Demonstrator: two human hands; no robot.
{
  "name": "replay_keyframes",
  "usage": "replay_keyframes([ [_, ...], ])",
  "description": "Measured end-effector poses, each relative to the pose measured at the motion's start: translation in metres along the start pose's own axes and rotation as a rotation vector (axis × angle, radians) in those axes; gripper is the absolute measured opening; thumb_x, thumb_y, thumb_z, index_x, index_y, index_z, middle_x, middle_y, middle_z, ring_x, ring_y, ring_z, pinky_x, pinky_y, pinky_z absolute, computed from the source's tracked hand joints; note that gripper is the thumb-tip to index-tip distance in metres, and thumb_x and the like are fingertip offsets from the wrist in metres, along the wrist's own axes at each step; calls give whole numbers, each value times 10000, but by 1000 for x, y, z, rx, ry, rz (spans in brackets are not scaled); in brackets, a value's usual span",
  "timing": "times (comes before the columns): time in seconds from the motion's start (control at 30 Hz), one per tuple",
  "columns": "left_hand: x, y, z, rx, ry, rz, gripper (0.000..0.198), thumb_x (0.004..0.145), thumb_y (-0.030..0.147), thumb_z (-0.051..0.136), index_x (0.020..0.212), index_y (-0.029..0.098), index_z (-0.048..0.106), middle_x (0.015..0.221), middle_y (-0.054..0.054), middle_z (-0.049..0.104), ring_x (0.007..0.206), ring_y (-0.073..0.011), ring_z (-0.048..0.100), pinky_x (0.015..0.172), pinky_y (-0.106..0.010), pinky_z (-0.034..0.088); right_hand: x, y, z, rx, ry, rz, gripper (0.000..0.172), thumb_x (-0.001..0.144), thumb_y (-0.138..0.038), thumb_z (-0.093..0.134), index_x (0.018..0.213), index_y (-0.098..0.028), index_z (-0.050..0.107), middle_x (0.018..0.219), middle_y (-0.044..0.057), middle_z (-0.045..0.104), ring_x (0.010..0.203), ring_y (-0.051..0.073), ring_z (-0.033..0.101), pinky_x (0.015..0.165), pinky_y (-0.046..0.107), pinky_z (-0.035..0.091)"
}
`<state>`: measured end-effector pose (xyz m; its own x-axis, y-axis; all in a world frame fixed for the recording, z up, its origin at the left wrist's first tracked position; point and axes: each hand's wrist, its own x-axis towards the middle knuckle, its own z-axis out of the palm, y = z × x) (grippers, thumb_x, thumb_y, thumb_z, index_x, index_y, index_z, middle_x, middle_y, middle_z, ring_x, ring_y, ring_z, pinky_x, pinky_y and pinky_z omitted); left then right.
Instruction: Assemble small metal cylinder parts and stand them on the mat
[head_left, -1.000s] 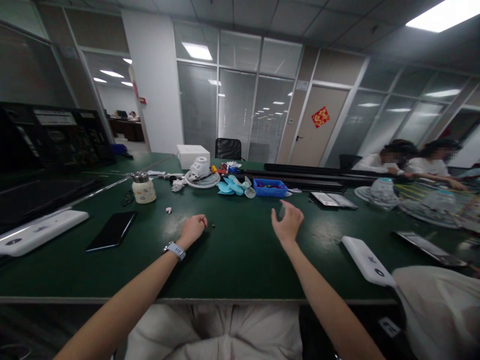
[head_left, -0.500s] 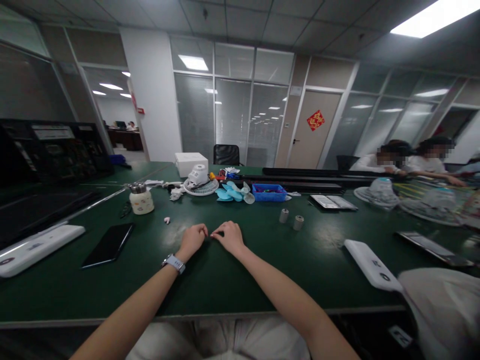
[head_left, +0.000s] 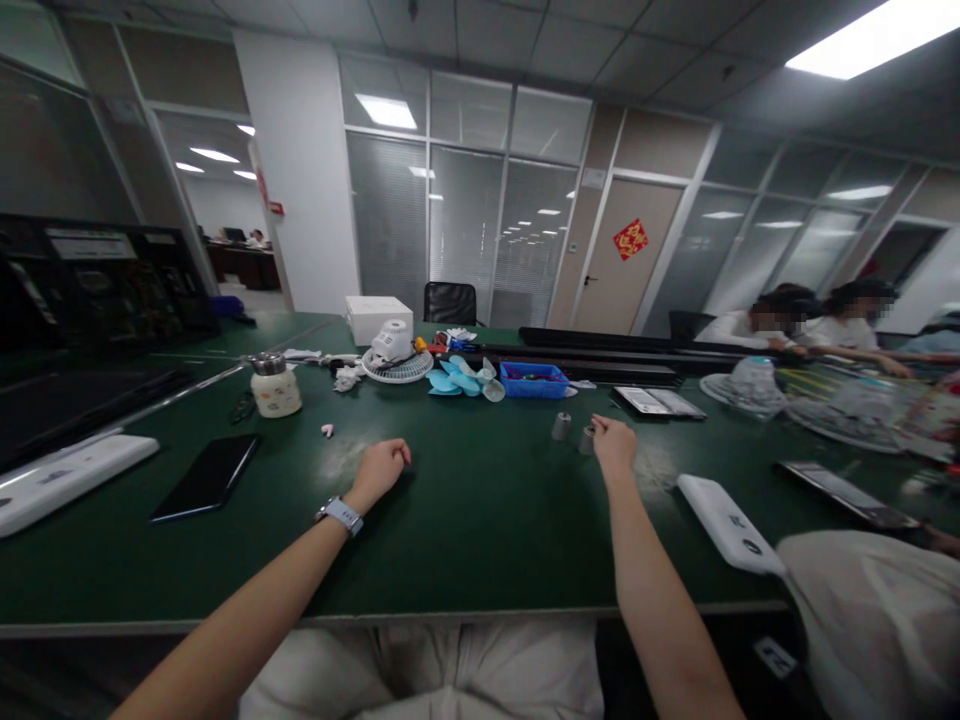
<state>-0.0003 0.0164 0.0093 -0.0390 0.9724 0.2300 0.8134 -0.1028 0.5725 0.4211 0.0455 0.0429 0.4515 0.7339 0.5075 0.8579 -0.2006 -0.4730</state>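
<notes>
My left hand [head_left: 381, 470] rests on the green table [head_left: 465, 540], its fingers curled together; whether something small is between them is hidden. My right hand [head_left: 615, 447] is at the right, beside two small metallic cylinders. Its fingers are bent together at the top of the right cylinder [head_left: 586, 440], partly covering it, and I cannot make out what they grip. The left cylinder [head_left: 561, 427] stands upright just beside it. A small pink-white piece [head_left: 327, 430] lies to the left of my left hand.
A cream jar [head_left: 276, 390], a black phone [head_left: 206, 478] and a white device [head_left: 79, 482] are at left. Fan parts [head_left: 397, 365], light blue blades [head_left: 456, 377] and a blue basket [head_left: 534, 388] stand behind. Another white device [head_left: 729, 525] and a seated person's sleeve [head_left: 870, 600] are at right.
My right hand has moved right and away from my left hand, over to the metallic cylinders. My left hand has stayed nearly in place. The view has shifted slightly.
</notes>
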Motion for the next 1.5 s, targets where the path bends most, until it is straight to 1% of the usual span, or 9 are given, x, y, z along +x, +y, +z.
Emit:
replay_keyframes([
  [0.1, 0, -1, 0, 17, 0, -3, 274, 772, 142, 395, 706, 210, 652, 668, -8, 644, 660, -160, 570, 578, -240, 338, 1, 5, 5, -15, -58, 22, 325, 881, -240, 478, 1093, -185, 718, 1024, 133, 713, 915, 247, 662, 805, 324, 472],
  [0.3, -1, 1, -1, 18, 8, 12, 284, 777, 138, 392, 705, 207, 657, 653, -7, 639, 650, -161, 569, 575, -242, 339, 0, -2, 2, 16, -11, -17, 343, 912, -268, 448, 1146, -216, 693, 1053, 121, 707, 931, 246, 660, 830, 330, 470],
  [0.47, -1, 2, -2, 5, -2, 8, 281, 774, 137, 393, 702, 205, 655, 655, -6, 640, 660, -160, 574, 583, -239, 345, -2, -2, 3, -28, -100, 7, 316, 901, -250, 471, 1102, -236, 714, 1033, 112, 713, 932, 256, 663, 798, 332, 477],
  [0.77, 0, 0, 0, -3, -15, 7, 267, 763, 138, 402, 700, 211, 651, 686, -13, 654, 684, -165, 581, 605, -238, 363, -2, 1, 7, -57, -143, 66, 335, 886, -244, 463, 1115, -230, 706, 1026, 135, 705, 924, 246, 663, 794, 329, 472],
  [0.87, 1, -1, 1, -3, -27, 5, 270, 768, 142, 403, 704, 214, 655, 685, -11, 656, 675, -165, 583, 607, -240, 370, -4, -2, 6, -113, -70, -12, 351, 881, -273, 481, 1174, -217, 665, 1180, 136, 647, 1047, 258, 612, 911, 381, 421],
  [1.0, 1, -1, 1, -8, -37, -1, 269, 774, 149, 404, 706, 218, 655, 692, -13, 658, 687, -169, 592, 619, -246, 378, -8, -20, 16, -121, 91, -237, 490, 879, -340, 498, 1340, -172, 507, 1340, 149, 525, 1215, 266, 483, 1059, 439, 269],
  [1.1, -1, 1, 1, -13, -35, 10, 270, 777, 147, 404, 697, 216, 653, 703, -19, 664, 706, -171, 602, 642, -251, 387, -16, -40, 33, -99, 11, -352, 567, 875, -312, 504, 1403, -135, 399, 1390, 172, 454, 1244, 269, 447, 1042, 400, 305],
  [1.3, -2, 1, 3, -12, -16, 38, 288, 781, 128, 390, 692, 208, 653, 683, -21, 659, 667, -161, 595, 627, -249, 387, -23, -57, 59, -73, -29, -304, 625, 863, -198, 498, 1438, -92, 281, 1446, 248, 310, 1240, 328, 451, 998, 411, 368],
  [1.5, -2, 3, 6, -38, -9, 38, 268, 768, 135, 409, 681, 208, 652, 655, -18, 652, 677, -161, 607, 652, -248, 401, -16, -49, 59, 59, -58, -222, 588, 845, -177, 460, 1408, -109, 304, 1302, 212, 462, 1148, 290, 538, 949, 391, 426],
])
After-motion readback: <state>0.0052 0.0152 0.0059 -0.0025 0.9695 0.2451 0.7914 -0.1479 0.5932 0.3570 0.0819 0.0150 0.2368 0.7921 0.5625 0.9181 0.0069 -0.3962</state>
